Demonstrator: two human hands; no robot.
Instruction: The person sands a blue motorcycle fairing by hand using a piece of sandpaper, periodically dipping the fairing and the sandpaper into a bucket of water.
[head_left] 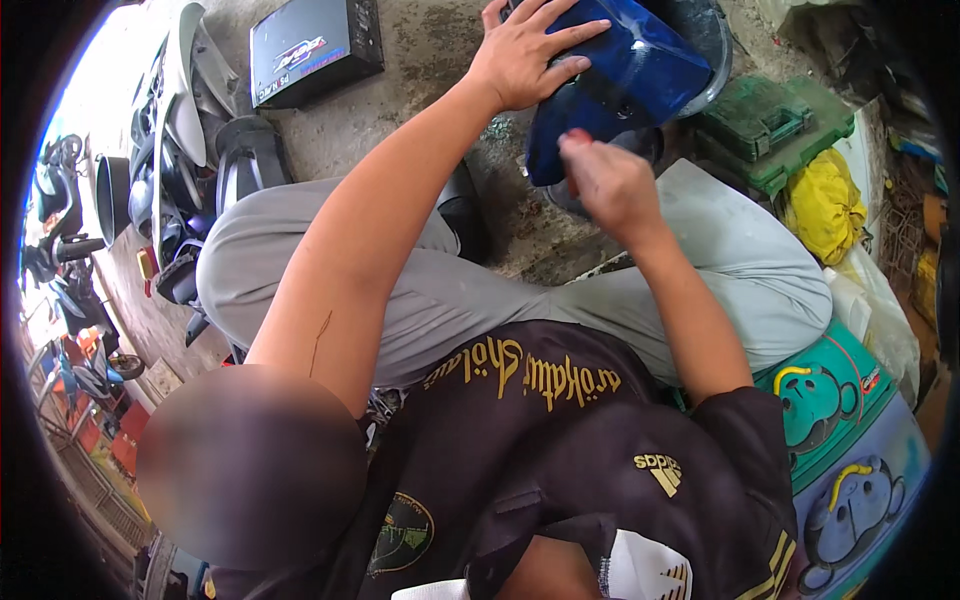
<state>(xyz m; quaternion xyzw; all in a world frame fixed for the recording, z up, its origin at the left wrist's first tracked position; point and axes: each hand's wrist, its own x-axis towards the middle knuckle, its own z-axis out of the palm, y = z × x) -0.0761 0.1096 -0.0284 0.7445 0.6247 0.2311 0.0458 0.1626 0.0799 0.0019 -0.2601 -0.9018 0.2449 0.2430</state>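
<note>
A curved, glossy blue plastic panel (640, 70), like a motorcycle body panel, stands tilted beyond my knees at the top. My left hand (530, 55) lies on its left part, fingers spread and thumb stretched across the surface. Close to the panel's lower edge, my right hand (615, 190) is closed in a fist around a small red thing (576, 138). Only a bit of red shows past the fingers, and motion smears it slightly. Whether it touches the panel I cannot tell. Behind the panel is a dark, round basin-like rim (722, 62).
A black box (315, 50) sits on the concrete at far left, near motorcycle parts (180, 150). To the right are a green plastic case (765, 120), a yellow bundle (828, 205) and a green plastic stool or box (840, 400). My crossed legs frame the work area.
</note>
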